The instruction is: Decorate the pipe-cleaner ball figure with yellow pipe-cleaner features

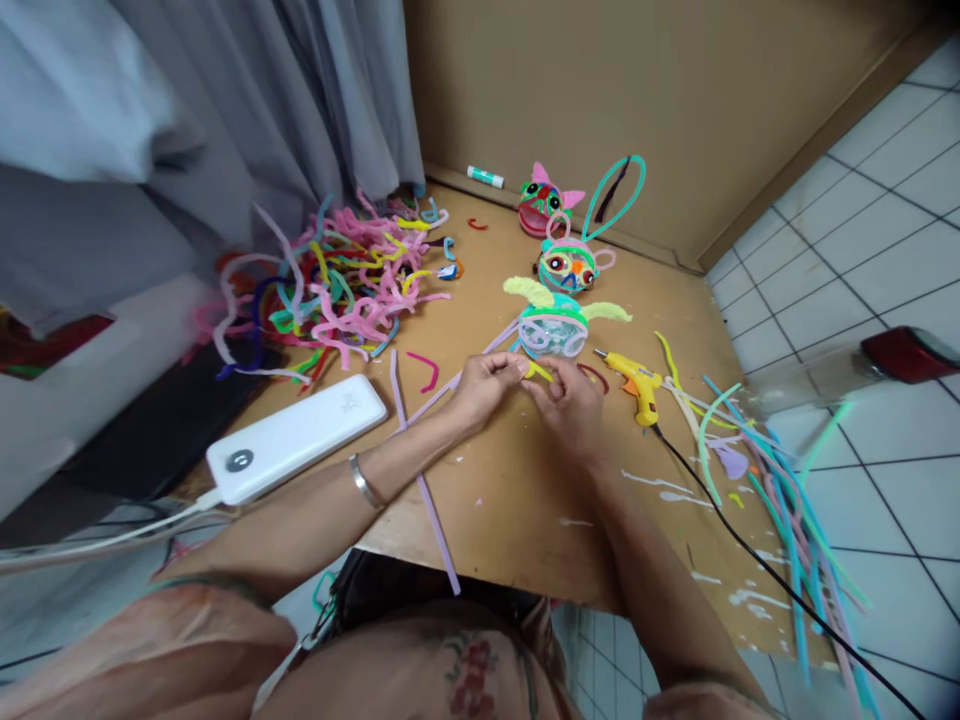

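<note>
Between the fingertips of both hands is a short yellow pipe cleaner (539, 371). My left hand (491, 385) pinches one end of it, and my right hand (566, 400) has the other end. Just beyond my fingers sits a round teal ornament (555, 328) with pale yellow ear-like pieces and lilac loops on its front. Behind that is a teal animal-face ornament (566, 267) with pink ears, and farther back a red-mouthed one (541, 205). A yellow hot glue gun (636, 385) lies to the right of my right hand.
A tangled heap of pipe cleaners (352, 270) covers the left back. A white power bank (296, 440) lies at front left, with a lilac pipe cleaner (427, 500) near it. More pipe cleaners (795, 510) and the glue gun's black cord (720, 510) cross the right edge. A glue stick (485, 177) lies by the wall.
</note>
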Motion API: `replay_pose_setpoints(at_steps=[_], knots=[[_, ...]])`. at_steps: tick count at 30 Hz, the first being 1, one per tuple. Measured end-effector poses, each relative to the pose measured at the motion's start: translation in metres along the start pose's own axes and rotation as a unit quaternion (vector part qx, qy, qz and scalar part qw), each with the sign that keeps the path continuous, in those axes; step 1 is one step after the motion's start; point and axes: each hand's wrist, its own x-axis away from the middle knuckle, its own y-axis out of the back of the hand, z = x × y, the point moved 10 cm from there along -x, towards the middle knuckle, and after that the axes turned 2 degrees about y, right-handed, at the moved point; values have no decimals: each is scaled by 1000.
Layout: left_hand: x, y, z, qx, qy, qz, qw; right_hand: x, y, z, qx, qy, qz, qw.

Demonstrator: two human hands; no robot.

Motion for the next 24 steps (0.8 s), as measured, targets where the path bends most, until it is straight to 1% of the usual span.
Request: replay_pose_setpoints(at_steps=[4, 7, 10, 15, 18, 20, 22, 24], knots=[[5, -3, 9, 47, 39, -11, 998, 1, 4, 16, 43, 56, -20, 997], [9, -5, 12, 79, 66, -25, 994, 2, 1, 20, 60, 79, -13, 995], [13, -7, 15, 116, 96, -43, 988, 4, -3, 21, 68, 83, 1, 994], [15, -8, 22, 154, 128, -52, 978, 4, 1, 18, 56, 71, -16, 996], [13, -8, 27, 166, 144, -37, 975, 2, -2, 14, 43, 74, 1, 996], [12, -11, 29, 165, 151, -13, 975, 0, -4, 8, 29, 63, 16, 997], [11, -15, 27, 152, 146, 14, 977, -2, -1, -1, -4, 36, 15, 999], [9, -17, 21, 127, 130, 39, 983, -4, 0, -10, -66, -6, 18, 998]])
